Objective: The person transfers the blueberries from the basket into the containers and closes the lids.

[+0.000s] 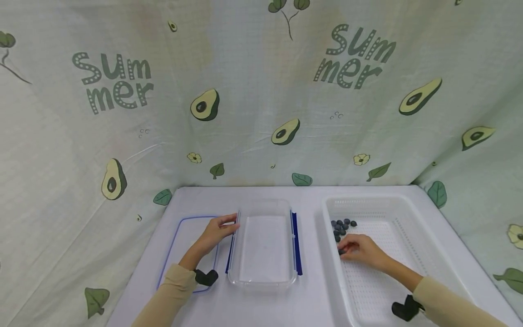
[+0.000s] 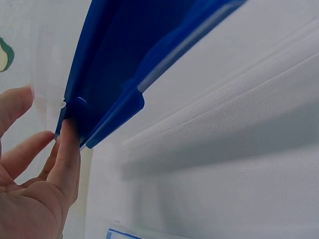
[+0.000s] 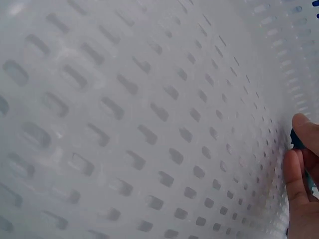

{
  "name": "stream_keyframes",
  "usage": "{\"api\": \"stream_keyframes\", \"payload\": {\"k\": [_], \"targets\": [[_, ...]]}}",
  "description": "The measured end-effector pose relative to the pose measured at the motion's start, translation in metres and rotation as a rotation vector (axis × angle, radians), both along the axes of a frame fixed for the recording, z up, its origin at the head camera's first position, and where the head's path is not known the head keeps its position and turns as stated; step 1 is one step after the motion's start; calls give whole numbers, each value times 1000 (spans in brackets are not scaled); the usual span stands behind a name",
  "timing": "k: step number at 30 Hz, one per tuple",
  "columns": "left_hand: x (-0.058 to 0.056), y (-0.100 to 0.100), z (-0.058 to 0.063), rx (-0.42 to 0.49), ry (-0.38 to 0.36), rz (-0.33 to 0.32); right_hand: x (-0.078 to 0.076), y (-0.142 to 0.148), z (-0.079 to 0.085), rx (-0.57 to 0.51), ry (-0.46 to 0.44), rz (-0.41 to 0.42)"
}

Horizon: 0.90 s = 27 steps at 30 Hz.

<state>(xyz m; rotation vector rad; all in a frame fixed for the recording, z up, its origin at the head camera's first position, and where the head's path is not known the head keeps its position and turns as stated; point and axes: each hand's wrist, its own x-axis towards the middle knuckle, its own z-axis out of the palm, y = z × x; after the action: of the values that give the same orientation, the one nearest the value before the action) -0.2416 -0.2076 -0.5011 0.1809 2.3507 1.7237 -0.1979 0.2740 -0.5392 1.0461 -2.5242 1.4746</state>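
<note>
My left hand (image 1: 217, 230) holds the left rim of a clear rectangular container (image 1: 265, 247), which shows nothing inside. In the left wrist view, the fingers of my left hand (image 2: 42, 184) lie against the end of its dark blue side latch (image 2: 112, 64), which hangs outward. Over in a white perforated basket (image 1: 402, 254), my right hand (image 1: 361, 250) pinches a blueberry (image 1: 341, 251) near the left wall. In the right wrist view, the dark blueberry (image 3: 297, 140) shows between thumb and finger. More blueberries (image 1: 338, 227) cluster just beyond that hand.
A clear lid with a blue seal (image 1: 177, 231) lies on the white table (image 1: 310, 290), partly under my left forearm. The container's other blue latch (image 1: 297, 245) sticks out on its right side. A printed cloth (image 1: 245, 81) hangs behind the table.
</note>
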Motion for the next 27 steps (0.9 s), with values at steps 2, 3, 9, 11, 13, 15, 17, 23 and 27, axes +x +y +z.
{"api": "stream_keyframes", "payload": {"k": [2,3,9,11,13,15,17,23,27], "targets": [[-1,0,0,8,0,-8,1,0,3,14,-8,-19],[-1,0,0,9,0,-11,1,0,4,24,-8,-29],[-2,-1,1,12,0,-30,-1,3,6,54,-30,-84],[-3,-1,1,10,2,-36,-2,4,7,56,-43,-93],[-3,-1,0,9,-4,-29,-3,4,9,59,-42,-102],[-4,-1,-1,4,-2,-25,-3,4,12,57,-35,-110],[-4,0,-2,6,-7,-16,-4,5,16,52,-34,-116],[-3,-1,-4,16,-9,-21,-6,7,29,46,-64,-137],[-2,-2,-2,11,-2,-29,-6,8,37,49,-89,-167]]}}
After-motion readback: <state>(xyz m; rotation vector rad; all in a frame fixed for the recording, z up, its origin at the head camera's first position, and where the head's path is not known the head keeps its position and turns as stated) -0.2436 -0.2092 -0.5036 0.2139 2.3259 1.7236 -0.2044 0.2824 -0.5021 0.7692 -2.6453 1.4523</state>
